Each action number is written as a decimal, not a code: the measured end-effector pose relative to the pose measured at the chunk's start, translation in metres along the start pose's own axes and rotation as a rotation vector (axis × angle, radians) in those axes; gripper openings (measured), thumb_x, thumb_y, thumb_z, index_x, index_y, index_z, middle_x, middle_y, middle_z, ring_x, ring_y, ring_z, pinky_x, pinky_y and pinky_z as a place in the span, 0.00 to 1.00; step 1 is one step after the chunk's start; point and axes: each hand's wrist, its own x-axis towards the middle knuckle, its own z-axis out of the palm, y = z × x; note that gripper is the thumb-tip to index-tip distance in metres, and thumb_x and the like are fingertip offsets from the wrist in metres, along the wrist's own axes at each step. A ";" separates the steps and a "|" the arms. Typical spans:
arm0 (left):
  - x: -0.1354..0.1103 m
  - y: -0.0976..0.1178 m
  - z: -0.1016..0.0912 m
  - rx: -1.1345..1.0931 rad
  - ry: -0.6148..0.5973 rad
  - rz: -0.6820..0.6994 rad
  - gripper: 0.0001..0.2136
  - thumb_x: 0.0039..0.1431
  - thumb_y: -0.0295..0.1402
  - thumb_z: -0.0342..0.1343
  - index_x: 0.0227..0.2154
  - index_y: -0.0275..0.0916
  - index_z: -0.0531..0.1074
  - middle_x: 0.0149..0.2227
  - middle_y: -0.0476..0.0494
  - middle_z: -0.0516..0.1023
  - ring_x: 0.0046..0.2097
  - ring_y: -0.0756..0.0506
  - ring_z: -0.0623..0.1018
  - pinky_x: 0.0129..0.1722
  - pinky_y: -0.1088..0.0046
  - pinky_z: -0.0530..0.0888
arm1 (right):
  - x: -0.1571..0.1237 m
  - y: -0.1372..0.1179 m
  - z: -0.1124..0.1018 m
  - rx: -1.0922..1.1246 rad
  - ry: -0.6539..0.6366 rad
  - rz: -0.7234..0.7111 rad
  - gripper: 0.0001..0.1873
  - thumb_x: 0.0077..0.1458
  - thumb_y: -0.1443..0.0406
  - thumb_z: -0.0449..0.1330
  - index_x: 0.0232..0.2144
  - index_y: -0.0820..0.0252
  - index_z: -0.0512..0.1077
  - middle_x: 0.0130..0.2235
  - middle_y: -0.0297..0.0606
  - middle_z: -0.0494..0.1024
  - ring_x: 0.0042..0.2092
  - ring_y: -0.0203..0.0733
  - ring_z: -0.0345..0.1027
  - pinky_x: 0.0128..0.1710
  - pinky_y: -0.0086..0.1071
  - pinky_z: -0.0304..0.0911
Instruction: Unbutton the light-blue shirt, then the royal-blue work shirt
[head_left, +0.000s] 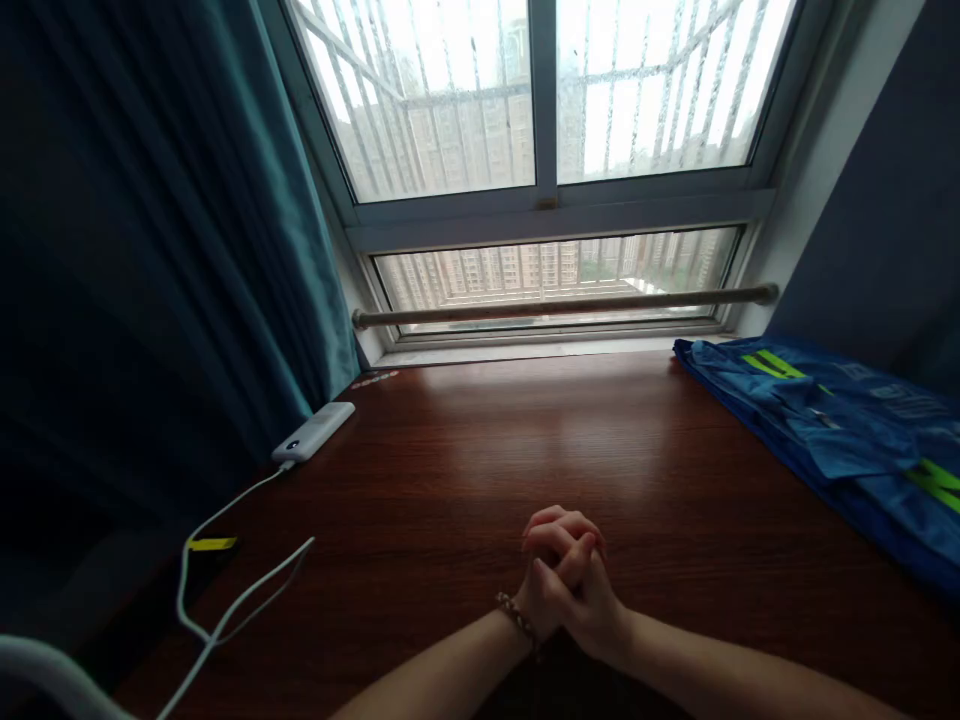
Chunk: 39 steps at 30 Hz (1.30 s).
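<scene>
My left hand [541, 590] and my right hand [592, 600] rest clasped together on the dark wooden desk [465, 470], fingers interlaced, with nothing held between them. A beaded bracelet [516, 617] circles my left wrist. Both forearms lie on the wood near its front edge. A blue folded garment with yellow-green markings [847, 430] lies on the right side of the desk, well apart from my hands.
A white power bank [313, 431] sits at the desk's left edge with a white cable [225, 590] trailing toward me. A teal curtain [172, 230] hangs on the left. A window with a metal rail [562, 305] stands behind the desk.
</scene>
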 end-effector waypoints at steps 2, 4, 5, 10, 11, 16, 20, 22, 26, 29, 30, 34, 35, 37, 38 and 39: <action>0.000 -0.004 -0.001 -0.023 0.004 0.010 0.10 0.51 0.34 0.47 0.22 0.33 0.68 0.26 0.44 0.65 0.30 0.49 0.68 0.30 0.76 0.67 | 0.000 -0.001 0.000 0.001 -0.001 0.008 0.09 0.50 0.70 0.52 0.36 0.59 0.67 0.38 0.39 0.62 0.41 0.40 0.60 0.40 0.33 0.61; 0.000 -0.007 -0.001 -0.036 -0.002 0.010 0.11 0.51 0.35 0.47 0.22 0.33 0.68 0.25 0.45 0.65 0.30 0.50 0.68 0.30 0.76 0.67 | 0.001 -0.001 0.000 0.001 -0.006 0.014 0.09 0.49 0.70 0.52 0.36 0.60 0.67 0.38 0.39 0.62 0.40 0.40 0.60 0.39 0.33 0.61; 0.000 -0.008 -0.001 -0.039 -0.006 0.007 0.11 0.51 0.35 0.48 0.22 0.32 0.68 0.25 0.45 0.65 0.30 0.50 0.68 0.30 0.76 0.68 | 0.001 -0.001 0.000 0.003 -0.008 0.017 0.09 0.50 0.70 0.52 0.36 0.60 0.67 0.38 0.40 0.62 0.40 0.40 0.60 0.39 0.33 0.61; -0.001 -0.005 0.000 -0.072 -0.012 -0.016 0.11 0.51 0.35 0.47 0.23 0.32 0.68 0.26 0.45 0.65 0.30 0.50 0.68 0.29 0.76 0.68 | 0.001 -0.001 -0.001 0.012 -0.016 0.027 0.09 0.50 0.69 0.51 0.36 0.60 0.67 0.38 0.40 0.63 0.40 0.40 0.60 0.39 0.33 0.62; -0.001 -0.004 0.000 -0.071 -0.010 -0.021 0.11 0.51 0.35 0.47 0.23 0.32 0.67 0.26 0.45 0.65 0.30 0.50 0.68 0.29 0.76 0.68 | 0.001 -0.001 -0.001 0.010 -0.018 0.028 0.09 0.51 0.69 0.51 0.36 0.60 0.67 0.38 0.40 0.63 0.40 0.40 0.60 0.39 0.33 0.62; 0.001 -0.002 0.001 0.022 0.023 -0.065 0.12 0.52 0.36 0.45 0.21 0.34 0.67 0.26 0.44 0.65 0.32 0.49 0.67 0.31 0.75 0.68 | 0.003 -0.003 0.000 0.016 -0.007 0.052 0.09 0.51 0.69 0.51 0.36 0.60 0.67 0.38 0.40 0.64 0.40 0.40 0.61 0.40 0.33 0.62; 0.002 -0.004 0.001 0.065 0.044 -0.106 0.12 0.53 0.37 0.44 0.21 0.35 0.66 0.28 0.43 0.65 0.32 0.48 0.67 0.31 0.75 0.69 | 0.006 -0.003 0.000 0.016 -0.014 0.072 0.09 0.51 0.69 0.51 0.35 0.60 0.67 0.37 0.40 0.65 0.40 0.40 0.61 0.39 0.32 0.61; 0.002 -0.005 0.002 0.051 0.046 -0.110 0.12 0.52 0.37 0.44 0.21 0.35 0.66 0.29 0.43 0.65 0.32 0.49 0.68 0.32 0.75 0.69 | 0.006 -0.003 0.000 0.023 -0.014 0.076 0.09 0.51 0.69 0.50 0.35 0.60 0.67 0.37 0.40 0.65 0.40 0.40 0.61 0.39 0.32 0.61; 0.002 -0.008 0.002 0.001 0.056 -0.101 0.12 0.52 0.36 0.46 0.22 0.34 0.67 0.28 0.45 0.65 0.32 0.49 0.68 0.33 0.76 0.69 | 0.005 -0.001 0.000 0.020 -0.011 0.086 0.09 0.51 0.69 0.50 0.35 0.60 0.68 0.37 0.39 0.66 0.41 0.39 0.61 0.40 0.31 0.61; 0.002 -0.010 0.002 -0.040 0.046 -0.102 0.12 0.53 0.36 0.46 0.23 0.32 0.67 0.28 0.45 0.65 0.31 0.50 0.68 0.32 0.77 0.69 | 0.004 0.001 0.000 0.029 -0.006 0.090 0.08 0.51 0.68 0.51 0.34 0.60 0.67 0.37 0.39 0.66 0.41 0.39 0.61 0.40 0.32 0.61; 0.002 -0.010 0.002 -0.043 0.044 -0.104 0.12 0.53 0.36 0.46 0.22 0.32 0.68 0.29 0.45 0.64 0.32 0.50 0.69 0.32 0.77 0.69 | 0.004 0.001 0.001 0.035 -0.004 0.092 0.08 0.51 0.68 0.51 0.34 0.60 0.67 0.37 0.40 0.66 0.41 0.40 0.61 0.40 0.32 0.61; 0.002 -0.009 0.002 -0.004 0.061 -0.118 0.13 0.54 0.36 0.46 0.21 0.33 0.67 0.29 0.45 0.65 0.32 0.51 0.68 0.33 0.78 0.68 | 0.005 0.002 0.001 0.055 0.007 0.109 0.07 0.51 0.67 0.51 0.33 0.60 0.67 0.37 0.40 0.67 0.41 0.40 0.61 0.41 0.32 0.61; 0.002 -0.008 0.002 0.006 0.066 -0.119 0.13 0.54 0.35 0.46 0.21 0.33 0.67 0.28 0.45 0.65 0.33 0.50 0.68 0.34 0.78 0.68 | 0.006 0.002 0.001 0.057 0.011 0.112 0.07 0.51 0.67 0.51 0.33 0.60 0.67 0.37 0.39 0.67 0.42 0.40 0.61 0.41 0.33 0.61; 0.001 -0.006 0.002 0.022 0.067 -0.120 0.13 0.55 0.35 0.45 0.22 0.34 0.67 0.28 0.45 0.65 0.34 0.50 0.68 0.35 0.78 0.68 | 0.006 0.002 0.001 0.057 0.017 0.115 0.06 0.51 0.67 0.51 0.32 0.60 0.67 0.36 0.39 0.67 0.42 0.40 0.61 0.42 0.33 0.60; 0.001 -0.005 0.002 0.029 0.065 -0.120 0.13 0.55 0.35 0.45 0.22 0.34 0.67 0.28 0.45 0.66 0.34 0.50 0.68 0.35 0.78 0.68 | 0.006 0.002 0.001 0.058 0.018 0.114 0.06 0.51 0.67 0.51 0.32 0.60 0.67 0.36 0.39 0.67 0.42 0.40 0.61 0.42 0.33 0.60; 0.001 -0.004 0.002 0.033 0.064 -0.124 0.13 0.55 0.35 0.45 0.22 0.34 0.67 0.28 0.45 0.66 0.34 0.49 0.68 0.36 0.77 0.68 | 0.007 0.003 0.001 0.060 0.019 0.113 0.06 0.51 0.67 0.51 0.32 0.60 0.67 0.36 0.39 0.67 0.41 0.41 0.61 0.41 0.33 0.60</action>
